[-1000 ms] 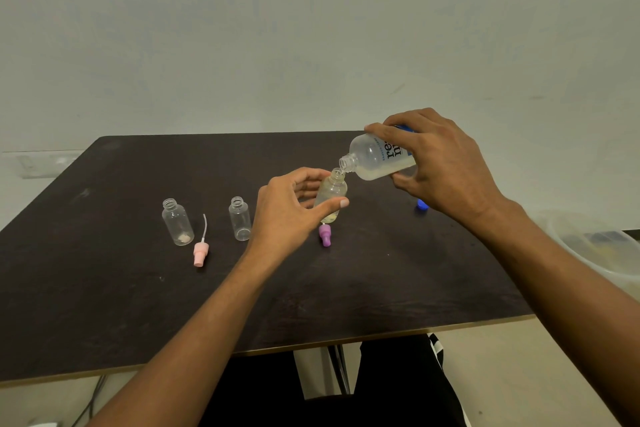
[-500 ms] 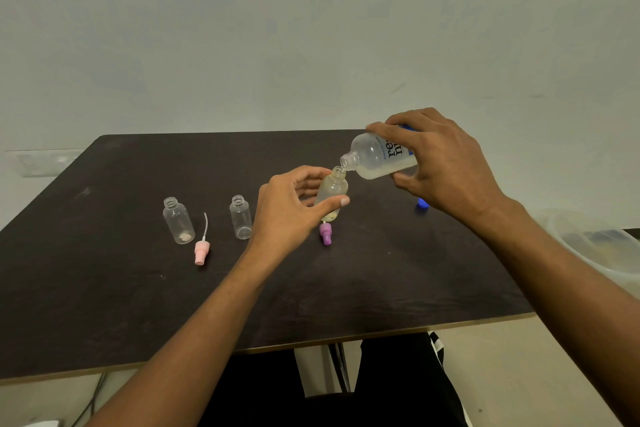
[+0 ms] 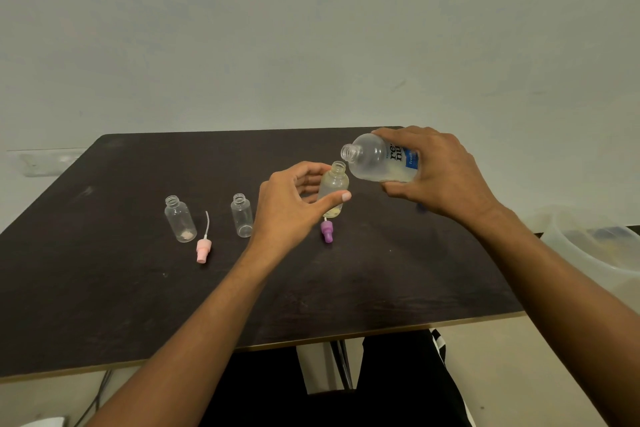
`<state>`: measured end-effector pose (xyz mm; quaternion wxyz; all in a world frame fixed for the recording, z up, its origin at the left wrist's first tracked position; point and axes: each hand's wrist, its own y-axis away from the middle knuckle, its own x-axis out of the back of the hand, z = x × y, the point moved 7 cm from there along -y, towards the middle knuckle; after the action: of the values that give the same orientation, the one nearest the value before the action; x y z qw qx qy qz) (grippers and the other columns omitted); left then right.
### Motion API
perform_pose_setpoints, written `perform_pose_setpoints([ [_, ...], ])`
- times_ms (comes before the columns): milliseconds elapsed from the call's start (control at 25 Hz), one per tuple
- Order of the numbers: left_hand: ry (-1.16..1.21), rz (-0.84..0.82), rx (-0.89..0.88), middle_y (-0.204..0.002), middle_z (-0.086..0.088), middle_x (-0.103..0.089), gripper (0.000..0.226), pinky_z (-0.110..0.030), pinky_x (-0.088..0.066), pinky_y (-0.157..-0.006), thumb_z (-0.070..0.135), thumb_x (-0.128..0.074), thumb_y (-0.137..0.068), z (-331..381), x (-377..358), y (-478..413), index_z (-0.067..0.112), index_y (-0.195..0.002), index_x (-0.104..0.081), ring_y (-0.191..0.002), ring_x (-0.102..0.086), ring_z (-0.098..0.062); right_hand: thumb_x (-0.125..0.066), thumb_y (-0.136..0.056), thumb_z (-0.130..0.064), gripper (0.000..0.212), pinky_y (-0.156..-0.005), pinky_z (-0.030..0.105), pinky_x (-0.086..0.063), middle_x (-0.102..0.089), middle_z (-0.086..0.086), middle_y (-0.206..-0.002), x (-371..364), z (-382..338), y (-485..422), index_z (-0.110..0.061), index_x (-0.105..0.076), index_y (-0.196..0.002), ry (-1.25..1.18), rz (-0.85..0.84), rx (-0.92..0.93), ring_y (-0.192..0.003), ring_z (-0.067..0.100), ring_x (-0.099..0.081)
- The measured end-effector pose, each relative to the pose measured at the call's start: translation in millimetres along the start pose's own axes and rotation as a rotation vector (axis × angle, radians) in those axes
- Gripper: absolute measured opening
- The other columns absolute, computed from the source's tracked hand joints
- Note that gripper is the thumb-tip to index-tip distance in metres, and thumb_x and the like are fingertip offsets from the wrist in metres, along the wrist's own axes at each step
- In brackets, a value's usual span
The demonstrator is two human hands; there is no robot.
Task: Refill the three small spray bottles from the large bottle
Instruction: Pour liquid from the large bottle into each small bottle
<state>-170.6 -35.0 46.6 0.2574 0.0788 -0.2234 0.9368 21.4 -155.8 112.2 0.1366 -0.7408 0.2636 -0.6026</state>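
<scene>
Above the dark bench (image 3: 104,288), the left hand (image 3: 291,204) is gripping a small spray bottle (image 3: 333,187) nearly upright, open mouth pointing up. Just beyond, the right hand (image 3: 446,177) is clutching the large bottle (image 3: 374,158) — lying almost level, its open mouth facing left, just above the small one's.

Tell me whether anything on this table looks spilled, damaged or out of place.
No spill shows on the table. One oddity: the leftmost small bottle has a pale residue at its bottom, while the bottle beside it looks clear. The pink spray top and purple spray top lie on their sides.
</scene>
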Motion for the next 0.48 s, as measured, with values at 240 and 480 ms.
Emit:
perform_pose_setpoints([
  [240, 0.013, 0.013, -0.003, -0.101, 0.015, -0.08, 0.047, -0.014, -0.06, -0.083, 0.035, -0.098, -0.071, -2, 1, -1, 0.027, -0.111, -0.078, -0.095, -0.075, 0.004, -0.092, -0.072, -0.044, 0.077, -0.08, -0.001, -0.043, -0.065, -0.025, -0.113, -13, 18, 9, -0.04, -0.062, -0.142, -0.316, -0.014, -0.128, -0.102, 0.002, -0.065],
  [480, -0.006, 0.011, -0.013, -0.093, 0.029, -0.075, 0.041, -0.009, -0.057, -0.079, 0.037, -0.097, -0.072, -1, 2, 1, 0.04, -0.105, -0.073, -0.094, -0.073, 0.01, -0.092, -0.076, -0.047, 0.063, -0.082, 0.013, -0.055, -0.069, -0.041, -0.11, -21, 26, 19, -0.044, -0.067, -0.134, -0.562, -0.005, -0.253, -0.106, -0.019, -0.063],
])
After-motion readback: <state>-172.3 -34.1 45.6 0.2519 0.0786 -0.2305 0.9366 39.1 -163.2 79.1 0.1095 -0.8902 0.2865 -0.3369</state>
